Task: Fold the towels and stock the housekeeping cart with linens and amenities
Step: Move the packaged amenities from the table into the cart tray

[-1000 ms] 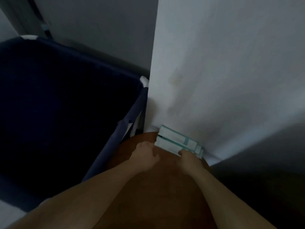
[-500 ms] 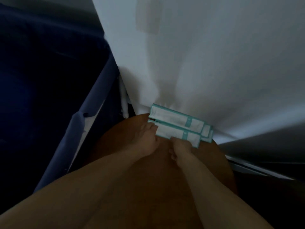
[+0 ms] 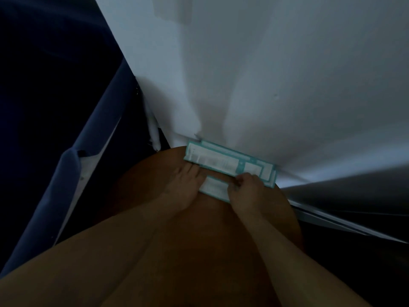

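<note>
right hand [image 3: 247,189] pinches near box [image 3: 213,189]; left hand [image 3: 183,185] flat, fingers straight at its left end. Risk: shove knocks far boxes [image 3: 221,159] off right edge of brown top [image 3: 199,251].

Near packet [image 3: 215,189]: right end covered by the right hand [image 3: 247,189]; print blurred, unreadable.
Far packet stack [image 3: 221,160]: lower layers show only as edges at the right end; count cannot be told.
Forearms [image 3: 99,251]: cut off by the bottom edge.
Blue bag [image 3: 88,151]: cut by the left edge; interior too dark to tell.
Brown surface [image 3: 199,240]: largely under the arms.
</note>
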